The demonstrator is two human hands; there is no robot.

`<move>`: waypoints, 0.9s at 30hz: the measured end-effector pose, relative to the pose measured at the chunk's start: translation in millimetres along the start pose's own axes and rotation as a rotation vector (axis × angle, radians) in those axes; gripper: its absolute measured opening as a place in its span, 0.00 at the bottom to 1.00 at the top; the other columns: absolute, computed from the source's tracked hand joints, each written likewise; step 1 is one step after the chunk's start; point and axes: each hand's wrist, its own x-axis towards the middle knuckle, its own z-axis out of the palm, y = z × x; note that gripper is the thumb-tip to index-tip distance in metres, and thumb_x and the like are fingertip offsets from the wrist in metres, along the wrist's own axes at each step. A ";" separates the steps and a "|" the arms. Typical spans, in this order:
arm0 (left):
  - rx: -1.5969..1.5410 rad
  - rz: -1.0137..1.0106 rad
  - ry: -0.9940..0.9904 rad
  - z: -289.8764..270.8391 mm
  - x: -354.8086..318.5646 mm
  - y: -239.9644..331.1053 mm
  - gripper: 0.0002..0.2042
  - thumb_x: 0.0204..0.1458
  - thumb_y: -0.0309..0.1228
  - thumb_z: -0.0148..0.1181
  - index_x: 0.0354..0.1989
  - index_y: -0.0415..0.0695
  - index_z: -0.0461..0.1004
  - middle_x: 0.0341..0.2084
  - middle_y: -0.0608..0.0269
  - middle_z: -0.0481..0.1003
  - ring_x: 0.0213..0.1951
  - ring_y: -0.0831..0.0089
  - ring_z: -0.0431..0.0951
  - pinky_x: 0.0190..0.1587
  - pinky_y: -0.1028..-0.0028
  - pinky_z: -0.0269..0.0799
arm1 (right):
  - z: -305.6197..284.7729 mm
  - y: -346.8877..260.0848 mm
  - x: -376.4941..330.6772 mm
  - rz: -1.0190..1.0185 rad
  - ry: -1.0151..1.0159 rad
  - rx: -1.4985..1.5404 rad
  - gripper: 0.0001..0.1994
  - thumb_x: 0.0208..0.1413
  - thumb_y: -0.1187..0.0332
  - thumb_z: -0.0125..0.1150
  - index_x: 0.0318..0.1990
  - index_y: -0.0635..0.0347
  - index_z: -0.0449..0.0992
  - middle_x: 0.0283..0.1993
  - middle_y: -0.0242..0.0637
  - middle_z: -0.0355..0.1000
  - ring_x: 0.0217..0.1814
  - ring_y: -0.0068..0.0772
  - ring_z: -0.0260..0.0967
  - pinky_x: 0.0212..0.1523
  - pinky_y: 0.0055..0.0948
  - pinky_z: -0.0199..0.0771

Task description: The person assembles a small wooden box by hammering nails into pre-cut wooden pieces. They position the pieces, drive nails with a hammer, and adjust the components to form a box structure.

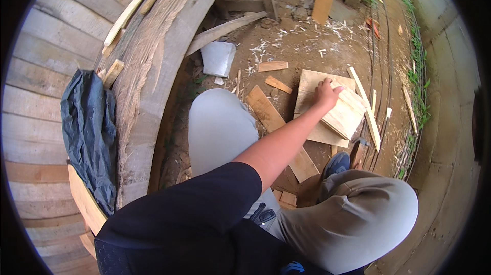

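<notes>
My left hand (pixel 327 93) reaches across to a pale square wooden board (pixel 345 114). Its fingers curl over the far edge, with the thumb at the right. This board lies tilted and turned on top of a larger pale wooden board (pixel 308 85) on the ground. Under my left forearm, a longer brown plank (pixel 268 109) lies slantwise. My right hand is out of the picture. Beside my shoe (pixel 336 163) is what looks like a hammer (pixel 362 143), partly hidden by my knee.
A thick wooden beam (pixel 138 96) runs along the left, with a black plastic sheet (pixel 88 127) draped by it. Thin wood strips (pixel 365 106) and small offcuts lie on the dirt. A whitish block (pixel 218 58) sits near the beam. A concrete wall (pixel 445 96) bounds the right.
</notes>
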 end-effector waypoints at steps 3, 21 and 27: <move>0.024 0.016 0.006 -1.2 -3.0 4.1 0.30 0.56 0.50 0.67 0.61 0.44 0.70 0.57 0.45 0.73 0.59 0.47 0.74 0.60 0.54 0.71 | -3.6 -18.6 11.0 -0.033 0.005 0.102 0.14 0.63 0.73 0.59 0.56 0.62 0.74 0.44 0.40 0.77 0.45 0.36 0.75 0.46 0.33 0.78; 0.133 0.010 -0.032 -15.4 3.7 -9.0 0.32 0.57 0.52 0.64 0.63 0.42 0.68 0.59 0.44 0.72 0.62 0.46 0.71 0.63 0.51 0.69 | -312.8 -211.0 -118.1 -0.909 0.632 0.532 0.15 0.61 0.73 0.64 0.54 0.61 0.76 0.46 0.37 0.77 0.43 0.29 0.76 0.44 0.30 0.80; 0.154 0.069 -0.003 -3.2 -3.5 5.8 0.34 0.60 0.51 0.62 0.64 0.34 0.67 0.59 0.38 0.73 0.62 0.46 0.73 0.64 0.56 0.69 | -190.1 -267.7 -126.2 -0.986 -0.286 0.372 0.15 0.61 0.72 0.64 0.55 0.61 0.75 0.46 0.37 0.77 0.42 0.29 0.75 0.45 0.30 0.80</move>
